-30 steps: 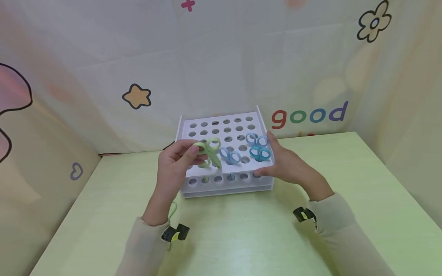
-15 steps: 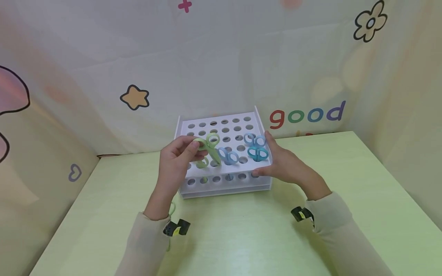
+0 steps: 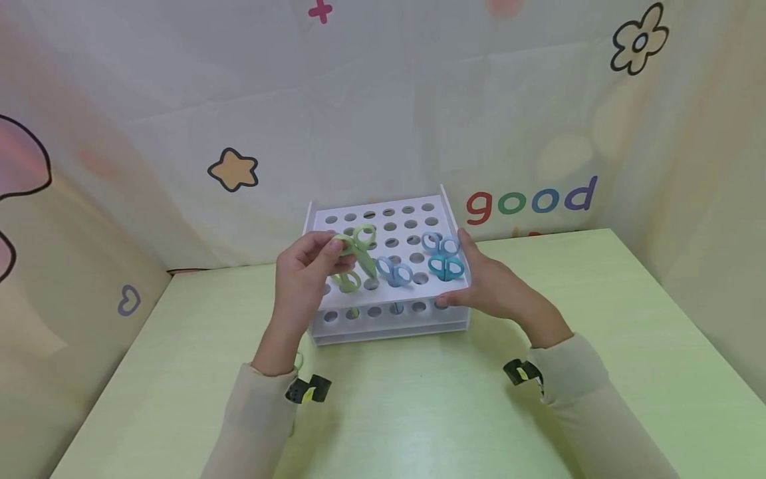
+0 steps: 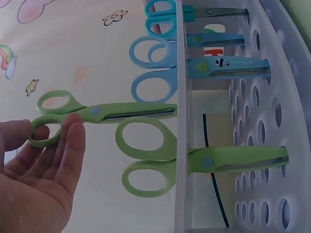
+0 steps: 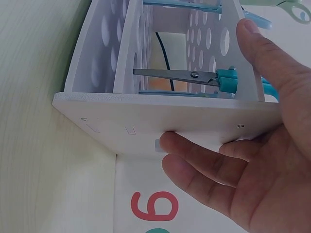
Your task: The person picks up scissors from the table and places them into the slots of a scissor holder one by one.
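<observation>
My left hand (image 3: 299,276) pinches one handle loop of light green scissors (image 3: 366,258) above the front of a white rack (image 3: 391,330) full of round holes. Their blades point down; in the left wrist view the tip reaches the top plate's edge, though which hole it meets is unclear. Just below stand other green scissors (image 4: 221,160), their blades through the rack. Beside them are light blue scissors (image 3: 396,273), and further right another light blue pair (image 3: 441,243) and a teal pair (image 3: 446,267). My right hand (image 3: 499,285) grips the rack's right side, thumb on the top plate's front edge, fingers against the side panel.
On the pale green table (image 3: 413,412), a green loop (image 3: 299,361) shows beside my left wrist, mostly hidden by the sleeve. Behind the rack hangs a printed curtain (image 3: 359,120), with further curtain at both sides.
My left hand and the green scissors have shifted slightly up and left over the rack. The right hand keeps its hold on the side. The head view has moved a little.
</observation>
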{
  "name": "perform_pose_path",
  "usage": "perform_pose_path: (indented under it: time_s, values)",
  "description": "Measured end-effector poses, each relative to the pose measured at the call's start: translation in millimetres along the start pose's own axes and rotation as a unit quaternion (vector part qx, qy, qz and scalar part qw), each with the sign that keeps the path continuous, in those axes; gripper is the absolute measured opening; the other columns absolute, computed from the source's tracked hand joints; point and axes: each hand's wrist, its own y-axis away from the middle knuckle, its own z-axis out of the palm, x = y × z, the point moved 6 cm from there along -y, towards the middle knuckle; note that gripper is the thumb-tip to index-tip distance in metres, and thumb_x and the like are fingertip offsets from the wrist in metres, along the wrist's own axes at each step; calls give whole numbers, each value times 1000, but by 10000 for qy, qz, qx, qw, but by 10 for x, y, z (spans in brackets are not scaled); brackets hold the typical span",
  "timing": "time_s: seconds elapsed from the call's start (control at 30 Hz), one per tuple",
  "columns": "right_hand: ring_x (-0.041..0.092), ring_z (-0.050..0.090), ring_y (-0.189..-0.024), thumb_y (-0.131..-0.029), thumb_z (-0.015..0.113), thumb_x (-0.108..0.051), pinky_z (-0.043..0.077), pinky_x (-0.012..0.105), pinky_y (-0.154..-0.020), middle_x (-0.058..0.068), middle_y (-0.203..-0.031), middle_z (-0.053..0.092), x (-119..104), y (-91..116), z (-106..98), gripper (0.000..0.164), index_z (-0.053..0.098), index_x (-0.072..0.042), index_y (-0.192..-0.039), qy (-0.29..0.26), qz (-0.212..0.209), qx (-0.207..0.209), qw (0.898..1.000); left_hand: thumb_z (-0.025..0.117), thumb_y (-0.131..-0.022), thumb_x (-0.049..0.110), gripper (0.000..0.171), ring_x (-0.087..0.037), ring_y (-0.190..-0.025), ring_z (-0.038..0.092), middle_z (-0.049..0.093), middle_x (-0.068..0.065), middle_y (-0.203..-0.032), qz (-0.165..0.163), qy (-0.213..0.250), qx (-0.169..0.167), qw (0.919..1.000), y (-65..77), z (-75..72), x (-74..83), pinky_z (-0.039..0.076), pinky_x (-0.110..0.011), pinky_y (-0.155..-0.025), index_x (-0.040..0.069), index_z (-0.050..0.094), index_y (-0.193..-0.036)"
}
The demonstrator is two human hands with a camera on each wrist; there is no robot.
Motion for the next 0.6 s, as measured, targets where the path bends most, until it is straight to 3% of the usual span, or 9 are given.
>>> perform_pose_path:
  time_s: [0.6]
  values:
    - [40, 40, -135, -79, 86, -46, 35, 57, -107, 20, -161, 27, -10, 9, 0, 132, -14, -18, -161, 35, -19, 17, 10000, 62, -102, 10, 20, -21, -88, 73, 70, -20, -105, -300, -335, 146, 9989, -112, 26, -75, 56, -35, -82, -7, 65, -111]
